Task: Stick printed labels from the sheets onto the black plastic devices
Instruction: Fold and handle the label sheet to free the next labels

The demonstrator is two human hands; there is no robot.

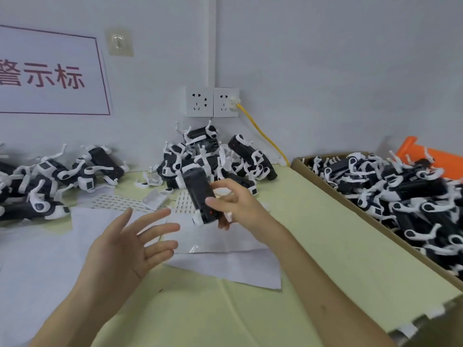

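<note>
My right hand (235, 204) grips a black plastic device (199, 194) with white end parts, held tilted above the middle of the table. To its left, my left hand (132, 244) hovers with fingers spread and straight, holding nothing. Label sheets (117, 202) printed with small labels lie on the table behind the hands, partly hidden by the held device. White backing paper (220, 266) lies under both hands.
Heaps of black-and-white devices lie at the back middle (215, 159) and far left (50, 181). A cardboard box (350, 216) full of devices runs along the right. Wall sockets (211, 101) with a yellow cable (263, 136) sit behind. An orange object (411, 149) stands at far right.
</note>
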